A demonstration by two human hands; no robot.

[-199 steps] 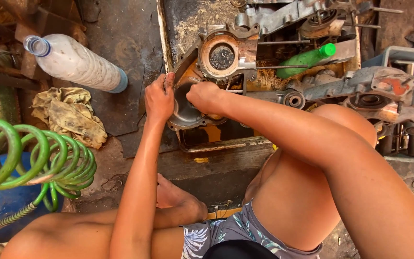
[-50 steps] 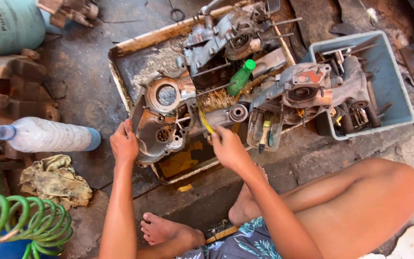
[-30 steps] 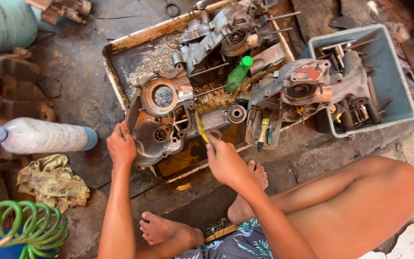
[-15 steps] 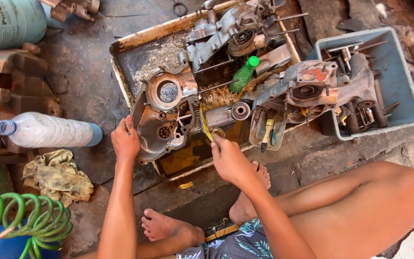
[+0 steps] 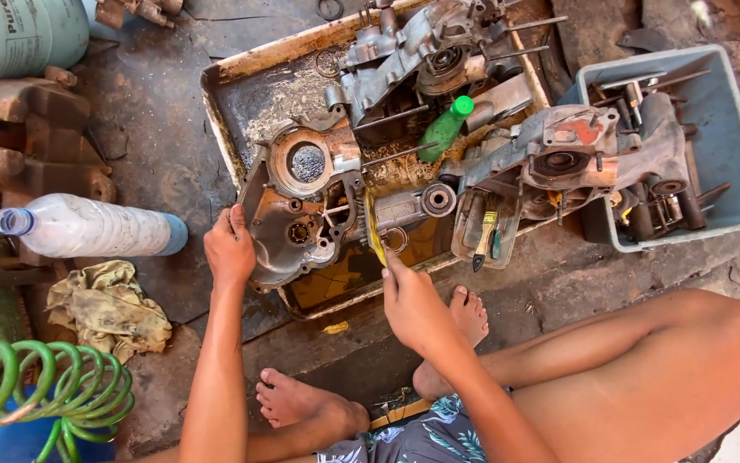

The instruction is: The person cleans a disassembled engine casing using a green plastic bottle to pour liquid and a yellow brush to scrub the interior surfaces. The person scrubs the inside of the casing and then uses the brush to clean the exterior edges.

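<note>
A greasy metal engine cover (image 5: 301, 206) stands tilted in a rusty metal tray (image 5: 241, 86) that holds dirty yellow liquid at its near end. My left hand (image 5: 229, 249) grips the cover's left edge. My right hand (image 5: 413, 304) holds a thin yellow-handled tool (image 5: 375, 231), probably a brush, whose tip rests against the cover's right side. More engine case parts (image 5: 421, 60) and a green bottle (image 5: 444, 129) lie further back in the tray.
A grey plastic bin (image 5: 730, 146) with metal parts sits at the right, another engine casing (image 5: 576, 159) leaning on it. A clear plastic bottle (image 5: 87, 227), a dirty rag (image 5: 108, 309) and a green coiled hose (image 5: 44, 386) lie at the left. My bare feet (image 5: 310, 407) rest below the tray.
My view has shifted back, so the whole tray and the bin show. My right hand has come off the cover and now holds the yellow tool; my left hand stays on the cover.
</note>
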